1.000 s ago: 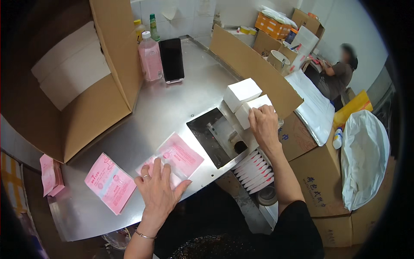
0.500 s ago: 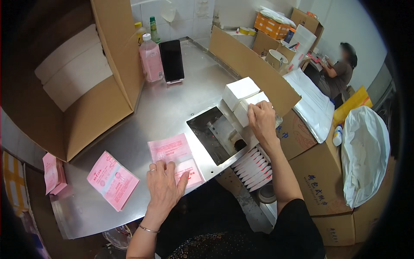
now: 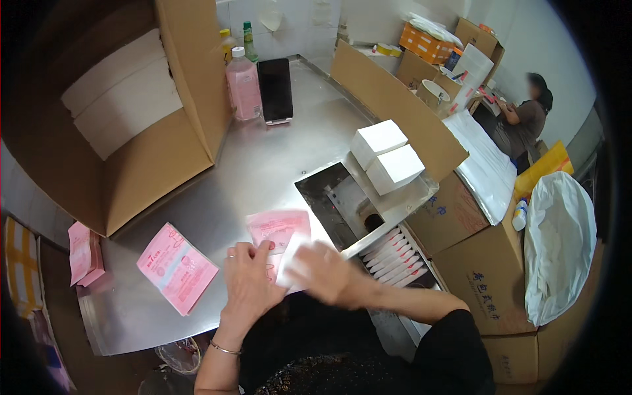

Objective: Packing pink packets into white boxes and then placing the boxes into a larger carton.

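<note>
Our L hand [image 3: 253,273] is on the near edge of the steel surface [image 3: 263,181], fingers bent & resting on the L side of a pink printed wrapper [image 3: 280,224]; can't tell if they pinch it or just press it. The wrapper lies approx. at 1 o'clock from that hand, flat. Our R hand [image 3: 332,276], at 3 o'clock from the L, is blurred, but its fingers look closed on a folded white pad [image 3: 291,255], prob. tissue, over the wrapper's near part. Handling, our guess: pad v. light, soft, easily creased, so best held across its folded thickness w/ a gentle pinch; wrapper thin, floppy, prob. a bit slippery, so best steadied by flat fingertips nr its edge. Around us: white blocks [image 3: 388,155] at 1 o'clock from the R hand, a dark cut-out [image 3: 336,204] at 12, a row of white packets w/ red marks [image 3: 398,257] at approx. 3; a pink stack [image 3: 178,266] at 9 o'clock from the L hand, an open carton [image 3: 155,191] at 10.
</note>
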`<state>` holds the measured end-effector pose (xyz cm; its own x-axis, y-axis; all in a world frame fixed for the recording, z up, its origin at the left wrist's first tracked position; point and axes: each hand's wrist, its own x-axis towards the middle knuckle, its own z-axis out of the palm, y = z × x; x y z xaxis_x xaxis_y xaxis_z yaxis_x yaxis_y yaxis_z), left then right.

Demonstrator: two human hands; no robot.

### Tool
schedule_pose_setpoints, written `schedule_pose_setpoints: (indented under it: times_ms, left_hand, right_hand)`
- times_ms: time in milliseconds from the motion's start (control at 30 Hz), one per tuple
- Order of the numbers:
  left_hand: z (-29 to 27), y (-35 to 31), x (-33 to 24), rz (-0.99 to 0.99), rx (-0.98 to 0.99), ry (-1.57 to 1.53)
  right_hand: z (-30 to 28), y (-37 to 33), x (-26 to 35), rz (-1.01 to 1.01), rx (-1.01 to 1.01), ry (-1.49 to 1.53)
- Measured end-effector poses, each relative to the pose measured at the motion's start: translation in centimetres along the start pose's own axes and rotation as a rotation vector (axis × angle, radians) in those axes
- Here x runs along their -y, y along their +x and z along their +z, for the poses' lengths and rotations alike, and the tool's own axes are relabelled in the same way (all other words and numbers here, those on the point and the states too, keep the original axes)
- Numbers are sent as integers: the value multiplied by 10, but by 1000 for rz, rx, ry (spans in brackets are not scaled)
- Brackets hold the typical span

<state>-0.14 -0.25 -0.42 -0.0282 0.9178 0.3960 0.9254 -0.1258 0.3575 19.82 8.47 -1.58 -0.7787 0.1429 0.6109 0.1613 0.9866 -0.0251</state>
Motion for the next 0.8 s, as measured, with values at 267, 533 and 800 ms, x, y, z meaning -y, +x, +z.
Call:
schedule_pose_setpoints:
  times_ms: [267,533,800]
  left_hand:
    - [-2,4,-15,-40,117,-99]
    - [14,-4,7,-41,-105,-67]
    - [-2,2,10,-42,-37,28]
  right_hand:
    - [57,51,-55,416,100,-104]
    - [9,42,-20,548,242,451]
    - [31,17,23,169,58,-9]
